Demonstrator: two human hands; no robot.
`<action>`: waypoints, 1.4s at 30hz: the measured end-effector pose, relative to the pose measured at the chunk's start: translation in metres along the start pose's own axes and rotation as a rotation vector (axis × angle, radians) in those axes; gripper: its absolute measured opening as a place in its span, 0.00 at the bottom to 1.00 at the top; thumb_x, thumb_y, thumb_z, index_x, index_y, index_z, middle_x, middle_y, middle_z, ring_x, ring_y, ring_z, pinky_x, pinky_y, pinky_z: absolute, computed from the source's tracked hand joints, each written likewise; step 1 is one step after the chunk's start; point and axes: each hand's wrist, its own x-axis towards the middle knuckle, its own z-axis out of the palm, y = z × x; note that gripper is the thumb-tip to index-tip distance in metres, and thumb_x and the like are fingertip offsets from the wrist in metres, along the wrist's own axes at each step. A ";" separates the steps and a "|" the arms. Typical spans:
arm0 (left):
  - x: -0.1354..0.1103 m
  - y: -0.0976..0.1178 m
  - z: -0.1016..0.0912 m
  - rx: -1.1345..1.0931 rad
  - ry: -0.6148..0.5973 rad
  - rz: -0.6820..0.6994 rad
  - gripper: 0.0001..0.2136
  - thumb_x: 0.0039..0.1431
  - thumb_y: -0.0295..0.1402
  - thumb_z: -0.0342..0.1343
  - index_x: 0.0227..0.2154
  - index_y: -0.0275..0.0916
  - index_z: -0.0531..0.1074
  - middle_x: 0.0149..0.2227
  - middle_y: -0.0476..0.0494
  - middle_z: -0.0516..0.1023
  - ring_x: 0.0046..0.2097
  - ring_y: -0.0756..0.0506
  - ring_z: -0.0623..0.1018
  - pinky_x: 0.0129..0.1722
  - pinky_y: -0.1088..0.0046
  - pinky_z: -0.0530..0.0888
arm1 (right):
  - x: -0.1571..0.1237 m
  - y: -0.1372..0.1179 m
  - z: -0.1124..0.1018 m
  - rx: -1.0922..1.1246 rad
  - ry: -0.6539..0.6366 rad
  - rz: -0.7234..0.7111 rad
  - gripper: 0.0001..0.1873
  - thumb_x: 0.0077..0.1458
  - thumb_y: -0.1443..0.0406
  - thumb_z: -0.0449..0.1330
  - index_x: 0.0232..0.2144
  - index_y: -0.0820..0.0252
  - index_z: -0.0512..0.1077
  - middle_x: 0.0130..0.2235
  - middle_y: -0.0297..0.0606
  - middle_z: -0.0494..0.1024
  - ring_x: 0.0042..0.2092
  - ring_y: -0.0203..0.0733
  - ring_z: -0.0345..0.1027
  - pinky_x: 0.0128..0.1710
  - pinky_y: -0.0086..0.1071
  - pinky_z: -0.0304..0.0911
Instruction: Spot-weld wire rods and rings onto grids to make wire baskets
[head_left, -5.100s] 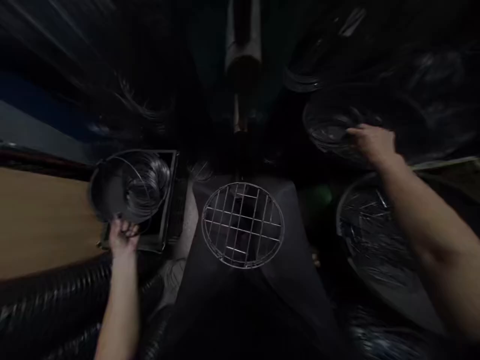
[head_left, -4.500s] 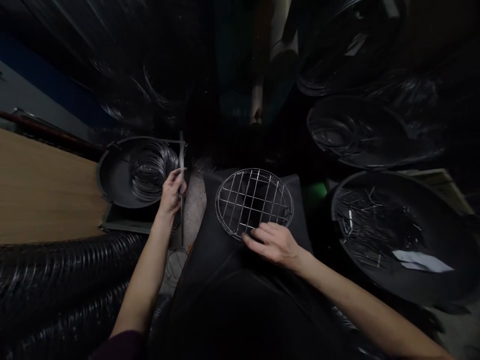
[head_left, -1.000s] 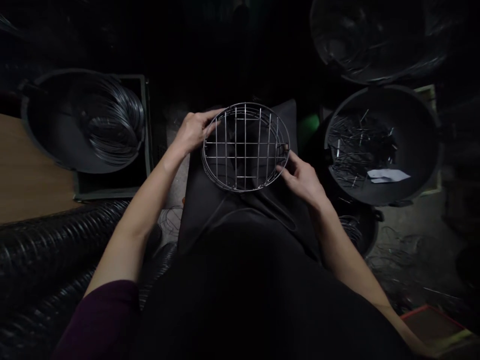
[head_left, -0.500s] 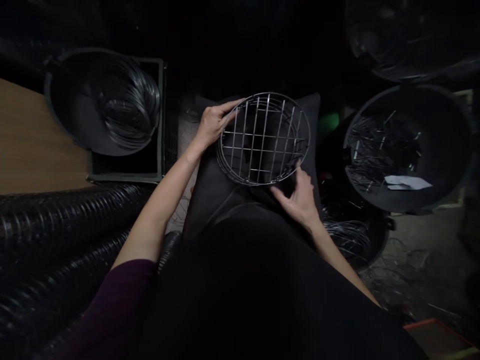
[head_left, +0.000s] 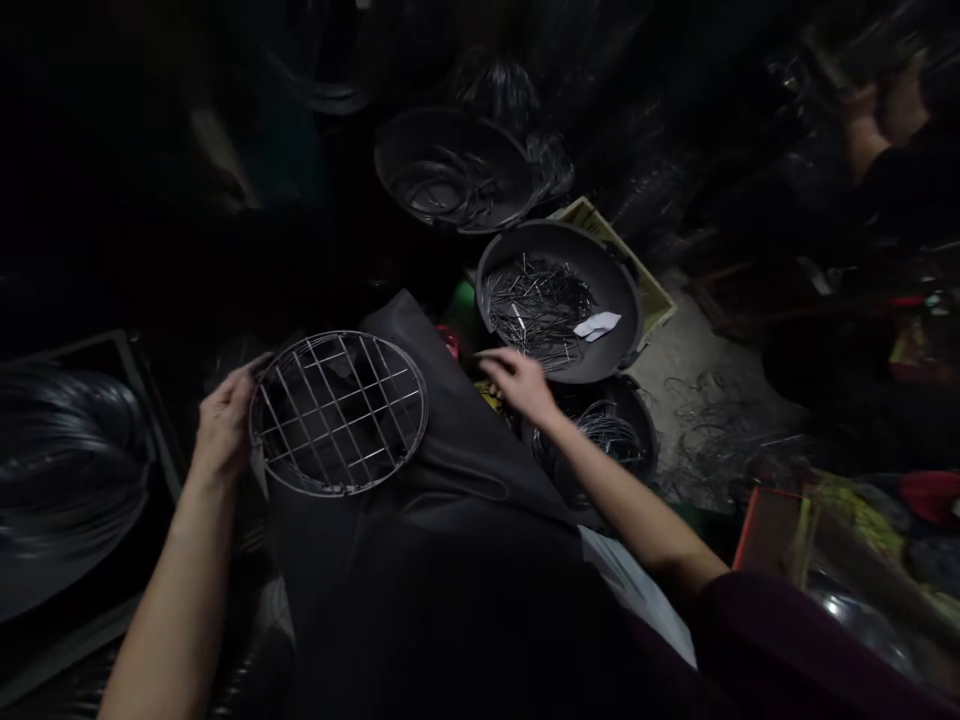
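Note:
A round wire basket (head_left: 339, 408) with a crossed-wire grid rests on the dark cloth over my lap. My left hand (head_left: 225, 415) is closed on its left rim, the fingertips partly hidden behind the wire. My right hand (head_left: 521, 385) is off the basket, out to the right beside the near edge of a dark basin (head_left: 630, 290). Its fingers point left, somewhat apart, and I see nothing held in them. Just below these fingers lies a small yellow item (head_left: 489, 393), too dim to name. A small red item (head_left: 448, 341) is left of them.
Short cut wires (head_left: 536, 300) and a white scrap (head_left: 598, 325) lie in the basin, by a yellow crate (head_left: 645, 270). Wire coils fill a basin (head_left: 442, 195) behind and a container (head_left: 75, 450) at left. Another person's hands (head_left: 885, 115) show at upper right.
My view has swung to the right. My right hand has left the basket's rim and moved out to the right. The left hand still holds the basket, now tilted differently.

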 end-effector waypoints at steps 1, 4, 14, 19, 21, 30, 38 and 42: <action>0.007 0.001 -0.003 -0.035 -0.062 0.007 0.20 0.60 0.54 0.49 0.52 0.59 0.70 0.48 0.59 0.78 0.56 0.36 0.76 0.58 0.41 0.71 | 0.022 0.023 -0.017 -0.115 0.069 0.105 0.17 0.62 0.59 0.52 0.46 0.59 0.75 0.48 0.40 0.78 0.49 0.42 0.71 0.53 0.36 0.63; 0.035 0.006 -0.011 -0.010 -0.376 -0.010 0.25 0.60 0.54 0.50 0.59 0.57 0.63 0.51 0.54 0.76 0.57 0.34 0.75 0.51 0.47 0.77 | 0.085 0.086 -0.048 -0.335 0.101 0.297 0.14 0.58 0.65 0.55 0.43 0.62 0.77 0.47 0.44 0.79 0.48 0.43 0.72 0.53 0.35 0.62; 0.037 0.093 -0.037 0.275 -0.311 0.050 0.50 0.42 0.50 0.68 0.66 0.49 0.48 0.55 0.38 0.72 0.55 0.33 0.75 0.51 0.51 0.75 | 0.129 0.144 -0.040 -0.352 -0.006 0.213 0.17 0.51 0.53 0.62 0.21 0.60 0.73 0.29 0.54 0.78 0.40 0.52 0.74 0.40 0.42 0.65; 0.023 0.069 -0.019 0.456 -0.064 0.489 0.52 0.34 0.52 0.71 0.62 0.42 0.54 0.60 0.31 0.59 0.63 0.31 0.62 0.62 0.49 0.64 | 0.122 0.141 -0.055 -0.263 0.143 0.118 0.23 0.50 0.43 0.55 0.19 0.51 0.69 0.23 0.49 0.72 0.36 0.58 0.74 0.41 0.60 0.60; 0.019 0.046 -0.002 0.489 -0.079 0.495 0.47 0.41 0.50 0.69 0.62 0.40 0.54 0.60 0.29 0.57 0.64 0.31 0.60 0.62 0.48 0.63 | 0.117 0.119 -0.061 -0.191 0.241 0.137 0.21 0.45 0.41 0.58 0.21 0.48 0.69 0.23 0.48 0.72 0.33 0.58 0.73 0.38 0.61 0.60; 0.014 0.041 0.036 0.663 -0.125 0.335 0.43 0.43 0.40 0.69 0.63 0.44 0.56 0.63 0.31 0.51 0.66 0.27 0.53 0.63 0.36 0.51 | 0.090 -0.118 0.014 0.304 -0.643 -0.085 0.22 0.49 0.49 0.64 0.36 0.62 0.78 0.24 0.34 0.77 0.23 0.35 0.67 0.23 0.30 0.62; 0.019 0.046 0.014 0.600 -0.036 0.403 0.37 0.41 0.34 0.70 0.57 0.46 0.63 0.60 0.35 0.57 0.62 0.31 0.61 0.60 0.46 0.65 | 0.094 -0.151 0.064 -0.348 -0.315 -0.858 0.21 0.60 0.60 0.58 0.55 0.55 0.71 0.53 0.39 0.76 0.45 0.45 0.77 0.35 0.31 0.72; 0.030 0.054 -0.001 0.574 0.021 0.431 0.38 0.39 0.34 0.70 0.56 0.45 0.64 0.59 0.36 0.58 0.61 0.32 0.61 0.61 0.49 0.65 | 0.105 -0.158 0.067 -0.403 -0.215 -0.978 0.21 0.63 0.65 0.52 0.58 0.55 0.68 0.55 0.39 0.74 0.44 0.41 0.78 0.32 0.28 0.73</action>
